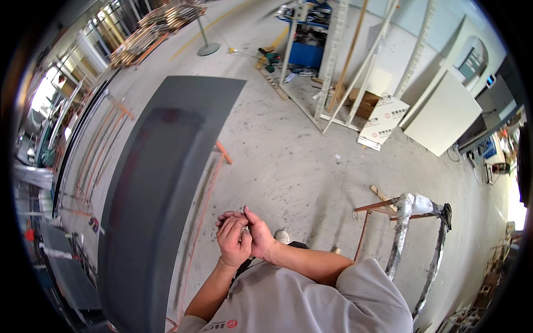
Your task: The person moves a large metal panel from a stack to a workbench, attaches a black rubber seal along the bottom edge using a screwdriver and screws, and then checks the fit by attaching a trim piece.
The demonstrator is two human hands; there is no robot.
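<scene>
Close in front of my body, my left hand [233, 243] and my right hand [260, 234] are brought together. The left fingers curl in against the right palm, and the right thumb points up and away from me. A tiny pale spot shows between the fingers, too small to name. Just left of them lies a long dark grey panel [150, 166], its surface carrying a darker, reddish-tinged reflection. An orange metal stand [203, 208] shows along the panel's right side. Neither hand touches the panel.
To my right stands a trestle [401, 227] with wrapped, silvery-white legs and rusty bars. Ahead are a cluttered shelf rack [302, 53], leaning white boards [444, 114] and a wrapped printed board [383, 122]. A round-based post [208, 49] and stacked wood strips [152, 33] stand farther left.
</scene>
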